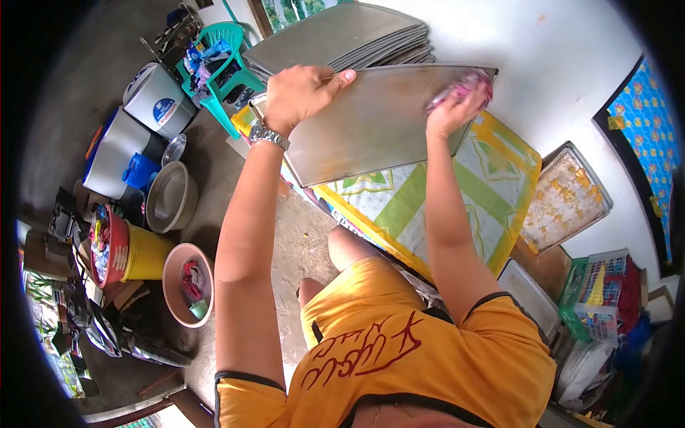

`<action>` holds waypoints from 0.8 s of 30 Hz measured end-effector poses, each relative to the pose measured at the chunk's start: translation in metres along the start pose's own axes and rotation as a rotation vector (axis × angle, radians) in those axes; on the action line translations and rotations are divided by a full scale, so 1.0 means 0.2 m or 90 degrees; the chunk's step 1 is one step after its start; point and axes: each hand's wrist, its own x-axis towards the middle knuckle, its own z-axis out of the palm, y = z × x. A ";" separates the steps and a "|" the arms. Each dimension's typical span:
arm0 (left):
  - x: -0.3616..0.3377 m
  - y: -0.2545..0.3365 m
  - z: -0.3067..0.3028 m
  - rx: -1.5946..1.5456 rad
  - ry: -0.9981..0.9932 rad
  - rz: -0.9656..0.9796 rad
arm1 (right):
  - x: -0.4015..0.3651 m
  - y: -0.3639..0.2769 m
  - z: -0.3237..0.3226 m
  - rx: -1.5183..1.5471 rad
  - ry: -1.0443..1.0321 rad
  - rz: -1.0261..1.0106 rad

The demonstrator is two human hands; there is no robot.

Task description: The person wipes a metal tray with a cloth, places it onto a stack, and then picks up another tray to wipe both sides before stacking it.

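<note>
A flat metal baking tray [371, 128] stands tilted over the table, its face toward me. At its upper left edge my left hand [303, 93] is closed on the rim, thumb along the near side and the other fingers partly hidden. My right hand [459, 110] presses a crumpled pink and dark cloth [471, 91] against the tray's upper right part; the hand is slightly blurred. Behind the tray rises a stack of similar metal trays [335, 36]. Below it lies a green, white and yellow patterned tablecloth [407, 207].
A stained tray [564, 200] leans on the wall at right, above plastic baskets [599, 292]. On the floor at left are a pink basin [171, 274] holding a cloth and a cup, a yellow bucket [146, 253], a grey basin [187, 200] and a green chair [239, 78].
</note>
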 end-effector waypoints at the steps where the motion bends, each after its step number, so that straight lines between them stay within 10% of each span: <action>1: 0.00 0.00 0.00 0.008 0.003 0.001 | -0.02 0.05 0.01 0.014 0.043 0.039; 4: -0.02 0.02 0.00 0.028 0.021 0.027 | -0.12 0.19 -0.04 0.040 0.098 0.076; 11: 0.05 -0.03 0.06 0.023 0.043 0.002 | -0.91 -0.05 0.03 0.061 0.116 0.637; 14: 0.07 0.00 0.04 0.040 -0.006 -0.040 | -1.43 -0.55 0.07 -0.003 -0.142 0.687; 18: 0.03 0.01 0.03 0.049 0.002 -0.044 | -1.77 -1.17 -0.08 0.629 -0.671 1.113; 22: 0.03 -0.03 0.05 0.026 0.019 -0.029 | -1.61 -1.26 -0.27 0.661 -0.911 0.763; 24: 0.05 -0.04 0.06 0.019 0.022 -0.019 | -1.46 -1.08 -0.38 0.776 -0.788 0.615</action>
